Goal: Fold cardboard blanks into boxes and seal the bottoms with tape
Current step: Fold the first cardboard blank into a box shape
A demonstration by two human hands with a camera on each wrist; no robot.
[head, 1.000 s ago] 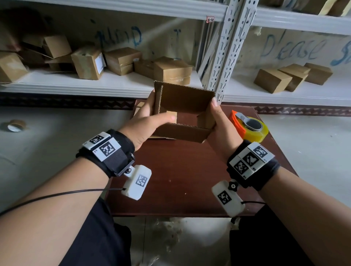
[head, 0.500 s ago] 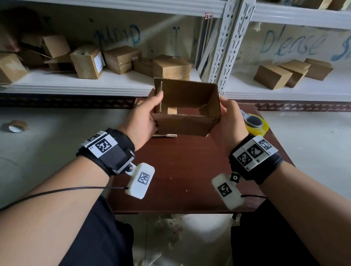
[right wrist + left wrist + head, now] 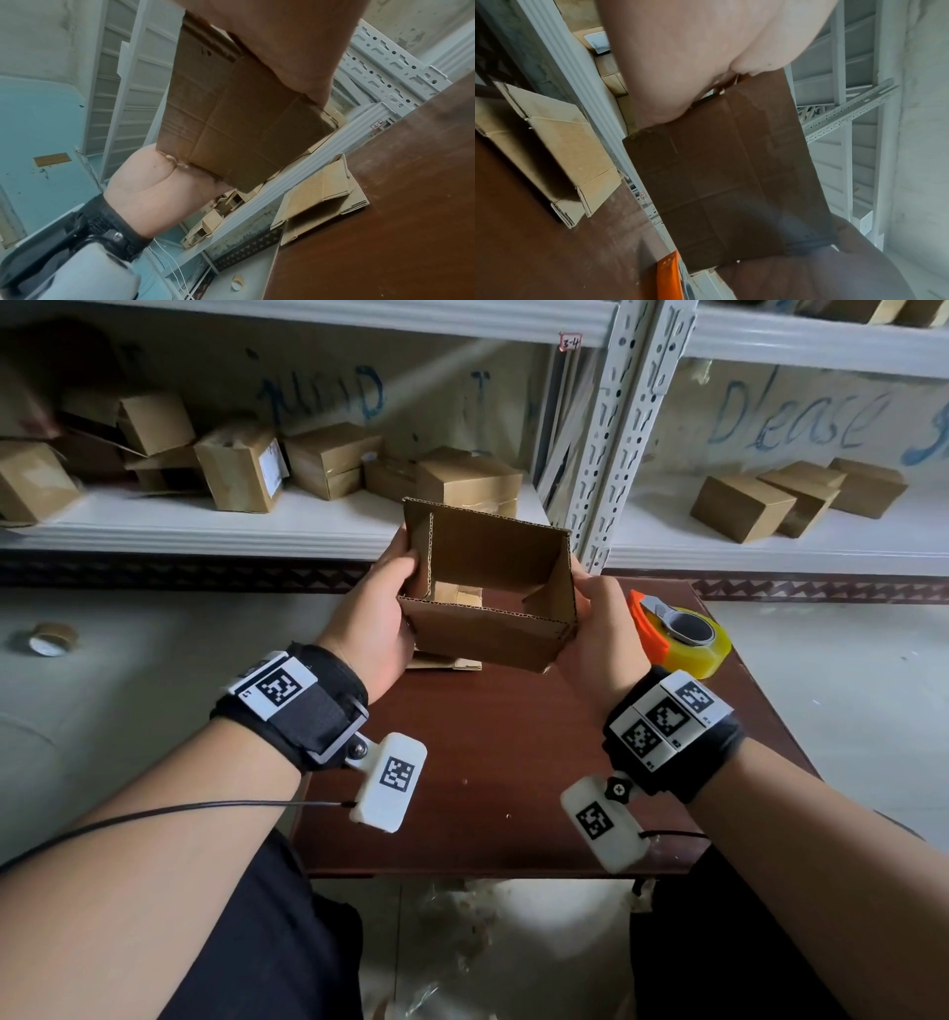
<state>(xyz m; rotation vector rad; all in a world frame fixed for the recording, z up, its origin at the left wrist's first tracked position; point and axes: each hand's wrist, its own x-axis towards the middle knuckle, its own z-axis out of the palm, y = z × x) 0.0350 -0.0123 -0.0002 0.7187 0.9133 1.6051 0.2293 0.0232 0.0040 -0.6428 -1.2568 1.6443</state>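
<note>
A brown cardboard box (image 3: pixel 488 636), opened into a square tube with both ends open, is held above the dark wooden table (image 3: pixel 488 762). My left hand (image 3: pixel 377 621) grips its left wall, thumb at the near corner. My right hand (image 3: pixel 598 629) grips the right wall; the fingers of both are hidden behind the cardboard. Through the tube I see an inner flap and the table. From the left wrist view the box (image 3: pixel 731 172) spans between the left palm (image 3: pixel 693 50) and the right hand (image 3: pixel 834 263). The right wrist view shows its creased outer wall (image 3: pixel 231 121).
A yellow tape roll in an orange dispenser (image 3: pixel 680 634) lies on the table just right of my right hand. Flat cardboard blanks (image 3: pixel 447 662) lie under the box at the table's far edge. White shelving (image 3: pixel 308 526) behind holds several finished boxes. A tape roll (image 3: pixel 51 639) lies on the floor at left.
The box has risen a little and squared up from a slanted shape. My left thumb has left the front wall for the left corner. The right hand slid along the right wall.
</note>
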